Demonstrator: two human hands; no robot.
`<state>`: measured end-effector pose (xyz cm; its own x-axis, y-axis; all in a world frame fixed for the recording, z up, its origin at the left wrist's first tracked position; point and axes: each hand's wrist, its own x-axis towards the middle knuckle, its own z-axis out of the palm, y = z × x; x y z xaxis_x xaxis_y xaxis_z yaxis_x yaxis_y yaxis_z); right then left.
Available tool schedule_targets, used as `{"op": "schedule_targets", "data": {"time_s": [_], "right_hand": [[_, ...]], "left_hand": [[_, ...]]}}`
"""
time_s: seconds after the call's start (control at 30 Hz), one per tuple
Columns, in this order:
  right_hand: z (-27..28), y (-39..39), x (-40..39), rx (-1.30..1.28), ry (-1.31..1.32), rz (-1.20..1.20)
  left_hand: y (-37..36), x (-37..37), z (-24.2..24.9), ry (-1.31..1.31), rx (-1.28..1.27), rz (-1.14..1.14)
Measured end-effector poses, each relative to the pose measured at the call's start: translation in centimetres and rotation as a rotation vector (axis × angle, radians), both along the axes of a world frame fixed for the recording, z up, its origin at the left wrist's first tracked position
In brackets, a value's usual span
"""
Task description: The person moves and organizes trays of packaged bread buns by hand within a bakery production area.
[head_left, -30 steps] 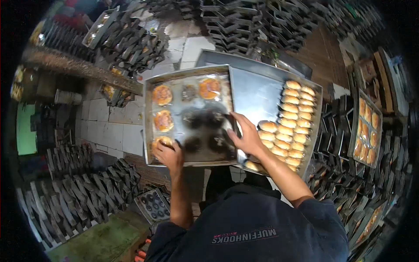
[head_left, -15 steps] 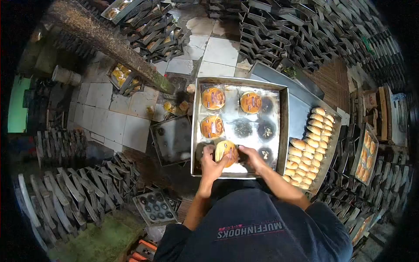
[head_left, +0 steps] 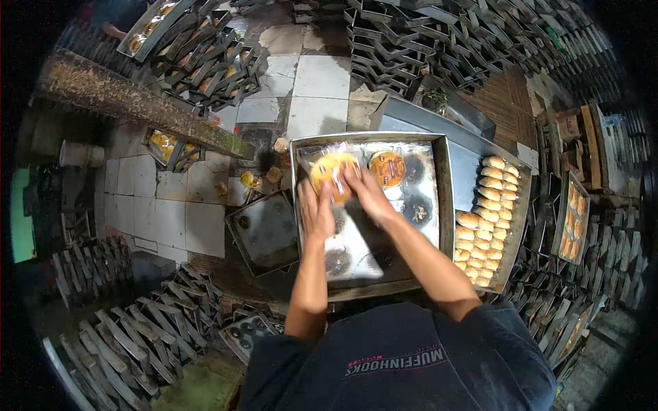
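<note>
Head view: you look down over your dark shirt at both arms reaching out over a metal tray.
Left hand [head_left: 317, 214]: your fingers close on the near-left edge of the wrapped bun [head_left: 332, 171], steadying it from that side.
Right hand [head_left: 367, 194]: it grips the same bun from the right, so the slippery wrapper is pinched between both hands.
Wrapped bun: it sits at the far-left corner of the tray [head_left: 444, 205]; whether it rests on the tray or is lifted, you cannot tell.
Second wrapped bun [head_left: 388, 168]: just right of it, lying flat, untouched.
Tray surface: scorched dark rings show where it is bare.
Bun tray [head_left: 515, 205]: right of yours, unwrapped buns packed in rows.
Floor: pale tiles to the far left.
Room: stacks of dark baking moulds [head_left: 130, 329] ring you on every side.
</note>
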<state>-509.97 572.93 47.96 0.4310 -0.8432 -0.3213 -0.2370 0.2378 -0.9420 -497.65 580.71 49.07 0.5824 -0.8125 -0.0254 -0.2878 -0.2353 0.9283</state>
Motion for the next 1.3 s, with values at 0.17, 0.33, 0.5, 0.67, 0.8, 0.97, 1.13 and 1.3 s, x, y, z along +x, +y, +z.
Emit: {"op": "schedule_targets", "data": {"time_s": [0.17,0.33,0.5,0.67,0.8,0.97,1.13,1.3], "right_hand": [[1.5,-3.3,1.3,0.101,-0.139,-0.103],[0.5,-3.1,-8.3,-0.076,0.099,-0.393],[0.1,-5.8,-12.5,0.312,-0.001,-0.264],[4.1,-4.2,-13.9,0.362,-0.279,-0.024],[7.3,-2.4,-25.7,0.060,-0.296,-0.220],[2.0,-6.7,-39.8,0.563,-0.537,-0.391],[-14.0,-10.4,-42.0,0.935,-0.509,-0.588],[-4.0,-3.6,-43.3,-0.227,0.465,-0.215]], "left_hand": [[-4.1,2.2,-1.6,0.010,-0.030,-0.184],[-6.2,-5.6,0.4,0.287,-0.217,-0.282],[-9.5,-7.7,-3.6,1.033,0.060,-0.283],[-8.6,-9.3,-0.9,1.127,0.015,-0.339],[-7.5,-22.5,5.7,1.113,-0.156,-0.484],[-15.0,-36.8,-5.3,1.196,0.444,-0.426],[-21.5,-39.5,-12.3,1.372,1.033,-0.622],[-24.9,-42.4,-18.2,0.967,1.100,-0.697]]}}
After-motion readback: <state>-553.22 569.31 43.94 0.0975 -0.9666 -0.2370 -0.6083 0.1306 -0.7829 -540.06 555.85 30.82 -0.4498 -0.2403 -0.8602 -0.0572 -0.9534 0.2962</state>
